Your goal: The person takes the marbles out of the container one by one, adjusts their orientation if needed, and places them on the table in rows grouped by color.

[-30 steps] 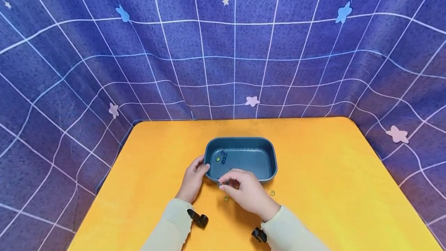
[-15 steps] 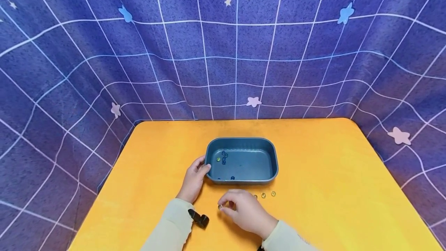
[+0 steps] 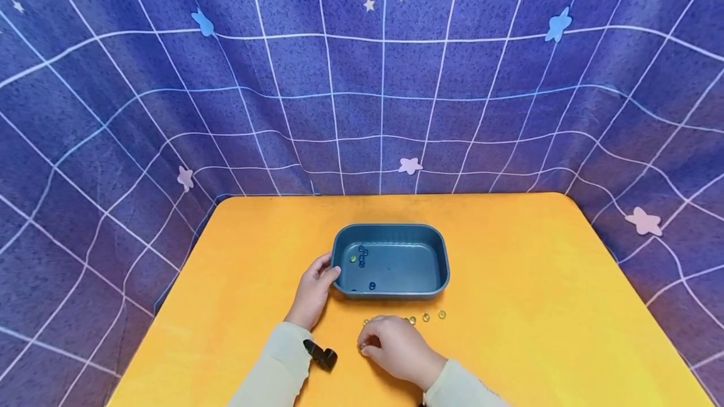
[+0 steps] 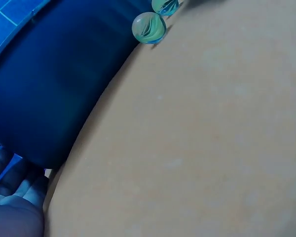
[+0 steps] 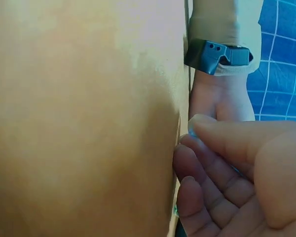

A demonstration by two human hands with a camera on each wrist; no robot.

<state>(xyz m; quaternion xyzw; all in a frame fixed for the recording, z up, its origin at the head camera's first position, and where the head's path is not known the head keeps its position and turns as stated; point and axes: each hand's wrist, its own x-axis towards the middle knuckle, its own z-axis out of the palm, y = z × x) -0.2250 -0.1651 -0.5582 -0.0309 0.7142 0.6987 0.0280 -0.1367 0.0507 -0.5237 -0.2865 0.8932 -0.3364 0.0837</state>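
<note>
My left hand (image 3: 310, 291) grips the left end of a dark blue rectangular basin (image 3: 390, 296), thumb over the rim and fingers outside the wall. Inside the basin, several dark blue marbles (image 3: 362, 259) and a yellow-green marble (image 3: 353, 259) lie toward the left; another dark marble (image 3: 372, 286) is near the front wall. Low at the tabletop in front of the basin, my right hand (image 3: 398, 347) pinches a small glass marble (image 3: 361, 348) between thumb and forefinger, mostly hidden by the fingertips. Beyond its knuckles, clear yellowish marbles (image 3: 426, 317) line the table, some partly covered by the hand.
The yellow-orange table (image 3: 509, 281) extends around the basin on all sides. Behind it and at both sides hangs a purple-blue grid-patterned curtain (image 3: 384, 112). Up close in the left wrist view, a swirled glass marble (image 4: 149, 28) sits beside the basin's outer wall.
My right hand has moved from the basin's front rim back toward me and down to the table, uncovering marbles in the row. A dark marble inside the basin shifted slightly left. My left hand stayed put.
</note>
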